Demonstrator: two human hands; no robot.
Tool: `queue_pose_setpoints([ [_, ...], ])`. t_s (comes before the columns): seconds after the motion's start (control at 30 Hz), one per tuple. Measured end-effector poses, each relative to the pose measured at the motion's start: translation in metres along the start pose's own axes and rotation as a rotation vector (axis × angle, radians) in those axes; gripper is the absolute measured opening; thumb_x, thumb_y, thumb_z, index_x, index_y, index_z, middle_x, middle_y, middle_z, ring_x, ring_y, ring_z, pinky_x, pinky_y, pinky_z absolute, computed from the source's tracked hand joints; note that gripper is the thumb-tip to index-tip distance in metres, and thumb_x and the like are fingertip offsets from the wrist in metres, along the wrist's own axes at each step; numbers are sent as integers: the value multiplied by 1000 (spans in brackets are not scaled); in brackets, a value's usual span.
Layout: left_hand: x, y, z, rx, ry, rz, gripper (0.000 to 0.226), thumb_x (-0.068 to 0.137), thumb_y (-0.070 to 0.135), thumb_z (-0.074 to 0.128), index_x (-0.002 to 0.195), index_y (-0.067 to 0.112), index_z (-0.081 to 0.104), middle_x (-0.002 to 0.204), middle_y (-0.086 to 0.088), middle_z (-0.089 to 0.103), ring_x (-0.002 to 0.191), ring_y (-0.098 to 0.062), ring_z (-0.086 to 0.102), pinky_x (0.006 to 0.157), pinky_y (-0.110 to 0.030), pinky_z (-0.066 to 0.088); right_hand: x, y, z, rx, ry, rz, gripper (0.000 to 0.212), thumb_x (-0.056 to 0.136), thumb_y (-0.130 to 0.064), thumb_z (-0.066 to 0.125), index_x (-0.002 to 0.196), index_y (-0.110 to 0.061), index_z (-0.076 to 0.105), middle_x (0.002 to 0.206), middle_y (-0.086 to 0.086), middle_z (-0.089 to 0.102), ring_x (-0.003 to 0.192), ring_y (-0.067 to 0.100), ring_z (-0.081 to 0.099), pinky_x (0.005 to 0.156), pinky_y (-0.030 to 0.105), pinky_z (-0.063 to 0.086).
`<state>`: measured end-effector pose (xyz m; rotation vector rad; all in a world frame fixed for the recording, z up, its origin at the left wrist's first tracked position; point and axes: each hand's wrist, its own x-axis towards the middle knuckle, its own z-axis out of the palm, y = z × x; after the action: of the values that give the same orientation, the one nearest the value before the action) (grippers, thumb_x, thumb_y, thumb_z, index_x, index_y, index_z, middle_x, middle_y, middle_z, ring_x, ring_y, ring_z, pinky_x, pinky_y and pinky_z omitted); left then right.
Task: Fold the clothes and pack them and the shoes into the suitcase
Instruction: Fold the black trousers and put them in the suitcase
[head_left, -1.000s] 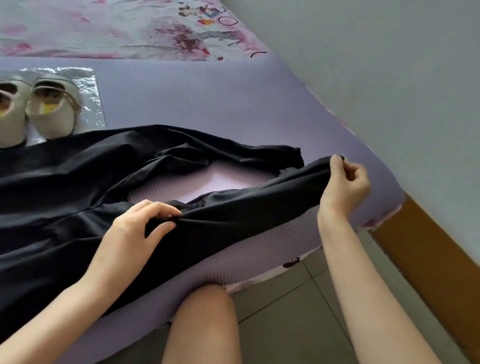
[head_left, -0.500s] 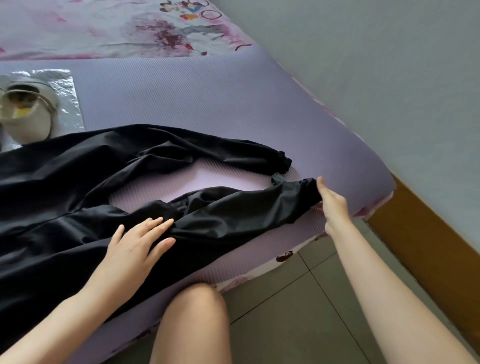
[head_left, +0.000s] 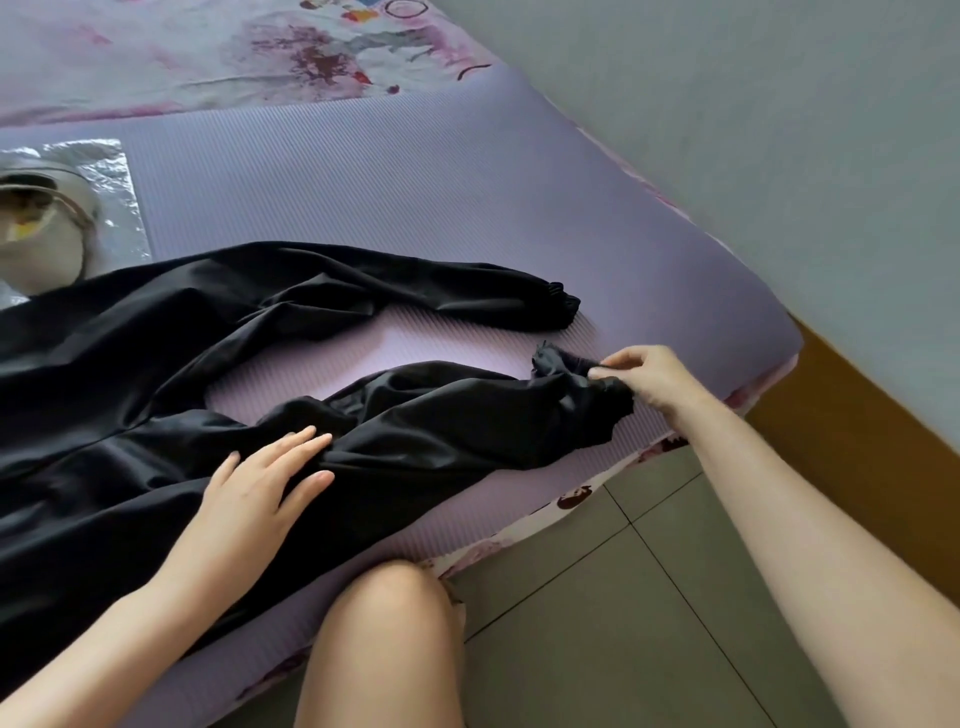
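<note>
A pair of black trousers (head_left: 156, 374) lies spread on the purple mat (head_left: 363, 182), its two legs reaching right with a gap of mat between them. My left hand (head_left: 260, 488) rests flat, fingers apart, on the near leg around its middle. My right hand (head_left: 649, 379) pinches the gathered cuff of that near leg close to the mat's right corner. The far leg ends in an elastic cuff (head_left: 561, 301) lying free. One pale shoe (head_left: 36, 234) shows at the left edge on a silver sheet (head_left: 114, 176). No suitcase is in view.
A floral bedsheet (head_left: 234, 52) covers the bed beyond the mat. A grey wall (head_left: 779, 130) with a brown skirting (head_left: 857, 441) runs along the right. Grey floor tiles (head_left: 597, 597) and my bare knee (head_left: 384, 623) fill the foreground.
My left hand let go of its pinch and now lies flat on the near leg. My right hand lowered the cuff to the mat, then took hold of its edge again.
</note>
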<state>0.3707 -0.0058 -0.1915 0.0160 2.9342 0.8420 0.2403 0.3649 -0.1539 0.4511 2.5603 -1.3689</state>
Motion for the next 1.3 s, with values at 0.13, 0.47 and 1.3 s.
queue_pose_setpoints([
  [0.13,2,7,-13,-24,105,60,17,81,24,70,97,27,67,110,6,67,102,-17,62,90,-36,45,18,-20,-36,382,341,-41,12,87,-13,66,83,-17,56,77,-4,56,66,4,51,43,5,38],
  [0.47,33,11,-31,-87,353,-20,59,72,19,78,124,24,52,116,-5,58,112,-29,49,106,-47,33,75,-18,-65,-200,682,-85,31,91,-41,55,102,-13,61,101,2,62,93,21,55,79,28,41],
  [1.3,-124,-96,-50,-17,312,2,7,88,36,60,85,30,63,97,20,62,94,-2,57,89,-25,41,-55,-40,153,-359,112,-709,16,81,-17,70,97,-19,71,88,-12,67,104,19,55,107,27,18],
])
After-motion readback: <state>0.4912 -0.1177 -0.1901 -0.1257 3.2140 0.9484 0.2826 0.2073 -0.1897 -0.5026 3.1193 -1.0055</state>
